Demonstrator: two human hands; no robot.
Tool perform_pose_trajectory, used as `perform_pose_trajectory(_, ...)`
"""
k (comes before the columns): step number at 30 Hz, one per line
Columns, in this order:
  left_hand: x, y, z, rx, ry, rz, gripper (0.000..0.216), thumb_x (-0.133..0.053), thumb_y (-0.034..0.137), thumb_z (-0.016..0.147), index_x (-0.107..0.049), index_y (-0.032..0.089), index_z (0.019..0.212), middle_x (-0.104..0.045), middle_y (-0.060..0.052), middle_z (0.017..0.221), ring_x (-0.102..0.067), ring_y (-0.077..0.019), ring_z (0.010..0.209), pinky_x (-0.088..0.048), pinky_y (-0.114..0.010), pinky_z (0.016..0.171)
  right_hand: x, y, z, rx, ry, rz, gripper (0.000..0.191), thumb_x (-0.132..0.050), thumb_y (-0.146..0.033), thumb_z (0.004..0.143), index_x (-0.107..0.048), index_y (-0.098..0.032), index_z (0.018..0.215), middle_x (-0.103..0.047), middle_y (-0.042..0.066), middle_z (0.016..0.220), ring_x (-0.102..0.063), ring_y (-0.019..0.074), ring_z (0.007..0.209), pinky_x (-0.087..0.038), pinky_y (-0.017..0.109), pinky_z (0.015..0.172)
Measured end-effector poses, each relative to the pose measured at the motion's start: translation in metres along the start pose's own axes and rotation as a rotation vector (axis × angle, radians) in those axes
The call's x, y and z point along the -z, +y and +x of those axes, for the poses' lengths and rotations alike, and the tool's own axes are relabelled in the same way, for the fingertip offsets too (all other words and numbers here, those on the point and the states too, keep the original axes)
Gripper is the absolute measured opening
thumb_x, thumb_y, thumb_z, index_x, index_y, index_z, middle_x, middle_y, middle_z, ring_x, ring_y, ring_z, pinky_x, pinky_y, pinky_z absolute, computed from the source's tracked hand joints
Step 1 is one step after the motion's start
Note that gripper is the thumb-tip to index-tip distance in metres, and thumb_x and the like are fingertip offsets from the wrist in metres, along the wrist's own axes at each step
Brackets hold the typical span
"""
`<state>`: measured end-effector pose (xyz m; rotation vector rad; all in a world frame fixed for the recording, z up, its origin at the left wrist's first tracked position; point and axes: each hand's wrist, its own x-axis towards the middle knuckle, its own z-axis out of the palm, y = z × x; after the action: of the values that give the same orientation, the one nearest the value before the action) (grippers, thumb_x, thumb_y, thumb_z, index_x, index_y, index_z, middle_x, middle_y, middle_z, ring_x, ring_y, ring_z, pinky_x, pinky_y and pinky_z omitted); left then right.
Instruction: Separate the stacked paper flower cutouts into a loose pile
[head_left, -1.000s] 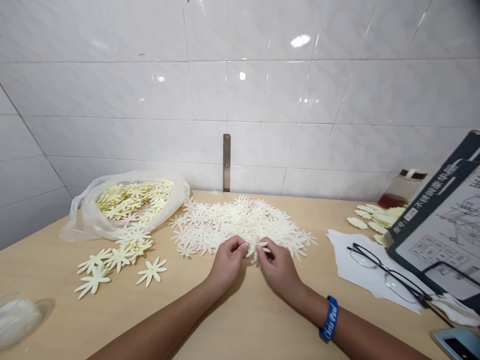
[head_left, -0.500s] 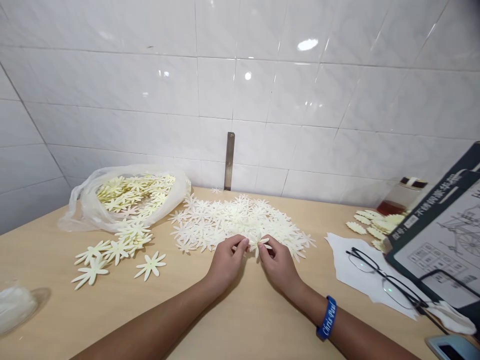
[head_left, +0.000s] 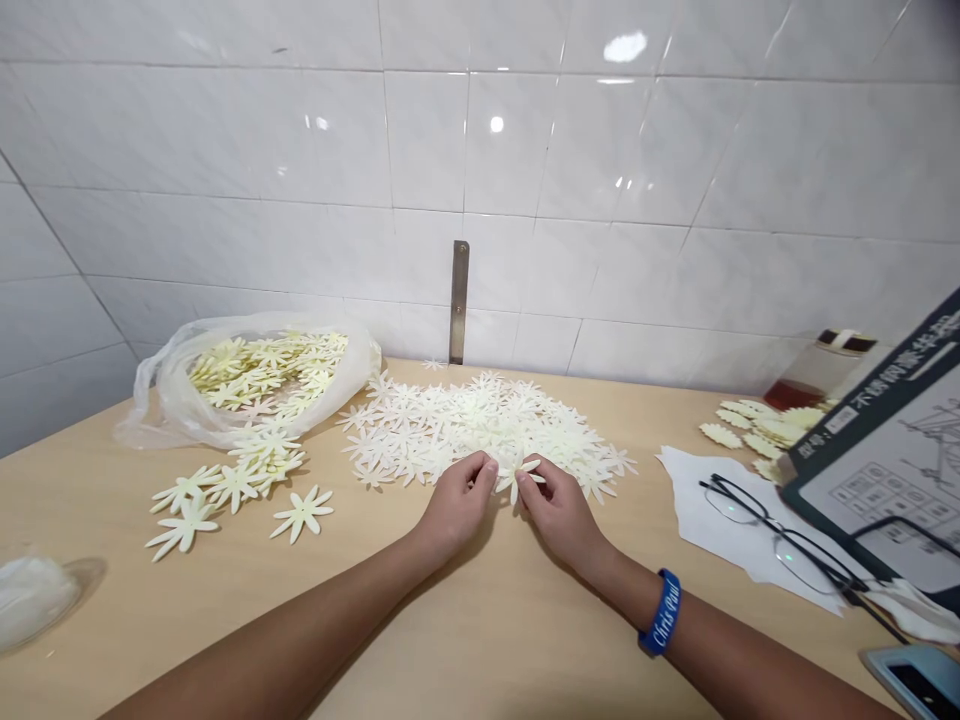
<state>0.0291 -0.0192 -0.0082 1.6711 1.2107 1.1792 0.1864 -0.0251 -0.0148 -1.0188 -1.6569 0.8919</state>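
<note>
A heap of pale cream flower-shaped cut-outs (head_left: 480,425) lies on the wooden table (head_left: 465,620) in front of me. Both my hands meet at its near edge. My left hand (head_left: 457,505) has its fingers pinched on one cream flower cut-out (head_left: 517,474). My right hand (head_left: 559,515), with a blue wristband behind it, pinches the same cut-out from the other side. The piece is held just above the table between my fingertips.
A clear plastic bag (head_left: 172,400) of yellower flowers lies at the back left, with loose flowers (head_left: 232,490) spilling out. At the right are glasses (head_left: 780,535) on white paper, a dark printed box (head_left: 885,460), leaf-shaped cut-outs (head_left: 750,425), a jar (head_left: 821,365) and a phone (head_left: 919,680).
My hands stay pinched on the same cut-out at the heap's edge. The camera has tilted slightly, so everything sits a little higher in view.
</note>
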Motion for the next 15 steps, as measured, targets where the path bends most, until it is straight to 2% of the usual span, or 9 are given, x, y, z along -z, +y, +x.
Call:
perform_pose_trajectory(2, -0.0004, -0.0013, 0.0004, 0.017, -0.006, 0.016, 0.039, -0.043, 0.041, 0.087, -0.029, 0.021, 0.057, -0.029, 0.005, 0.055, -0.032, -0.0119, 0.056, -0.027, -0.026, 0.056, -0.0001, -0.0003, -0.0013, 0.01, -0.012, -0.005, 0.027, -0.049, -0.041, 0.091, -0.05, -0.02, 0.074, -0.048, -0.003, 0.063, -0.048, 0.0125, 0.056, -0.041, 0.024, 0.054)
perform_pose_trajectory(4, -0.0004, -0.0015, 0.0, 0.04, 0.001, 0.024, 0.043, -0.042, 0.043, 0.088, -0.029, 0.02, 0.054, -0.028, 0.005, 0.053, -0.031, -0.0118, 0.053, -0.026, -0.027, 0.054, 0.0004, -0.0009, -0.0014, 0.011, -0.02, -0.015, 0.026, -0.049, -0.039, 0.091, -0.05, -0.02, 0.074, -0.049, -0.002, 0.063, -0.048, 0.0128, 0.057, -0.041, 0.025, 0.054)
perform_pose_trajectory(7, 0.0004, 0.0005, -0.0024, 0.034, 0.045, 0.035, 0.04, -0.046, 0.044, 0.087, -0.047, 0.019, 0.056, -0.046, 0.003, 0.056, -0.044, -0.0138, 0.059, -0.033, -0.027, 0.059, 0.0018, -0.0016, 0.0007, -0.003, -0.019, -0.032, 0.026, -0.049, -0.04, 0.091, -0.052, -0.02, 0.075, -0.05, -0.001, 0.065, -0.048, 0.0132, 0.059, -0.04, 0.025, 0.055)
perform_pose_trajectory(10, 0.0009, 0.0036, -0.0045, 0.033, 0.07, 0.003, 0.028, -0.05, 0.039, 0.086, -0.063, 0.019, 0.071, -0.065, -0.001, 0.073, -0.057, -0.0174, 0.075, -0.041, -0.027, 0.071, 0.0028, -0.0013, 0.0036, -0.028, -0.012, -0.035, 0.026, -0.051, -0.041, 0.091, -0.054, -0.019, 0.077, -0.052, -0.001, 0.065, -0.048, 0.0128, 0.059, -0.039, 0.024, 0.055)
perform_pose_trajectory(13, 0.0011, 0.0052, -0.0034, 0.044, 0.07, -0.056, 0.022, -0.054, 0.037, 0.083, -0.065, 0.019, 0.077, -0.068, -0.004, 0.08, -0.06, -0.0188, 0.082, -0.043, -0.027, 0.075, 0.0031, -0.0006, 0.0046, -0.037, -0.004, -0.011, 0.027, -0.052, -0.041, 0.09, -0.053, -0.019, 0.075, -0.05, -0.003, 0.063, -0.047, 0.0123, 0.057, -0.039, 0.024, 0.054)
perform_pose_trajectory(15, 0.0015, 0.005, -0.0012, 0.05, 0.039, -0.105, 0.019, -0.056, 0.035, 0.081, -0.064, 0.018, 0.079, -0.066, -0.004, 0.08, -0.059, -0.0178, 0.08, -0.043, -0.026, 0.072, 0.0034, -0.0004, 0.004, -0.05, -0.002, 0.006, 0.029, -0.052, -0.042, 0.09, -0.05, -0.019, 0.071, -0.048, -0.003, 0.06, -0.047, 0.012, 0.055, -0.039, 0.024, 0.053)
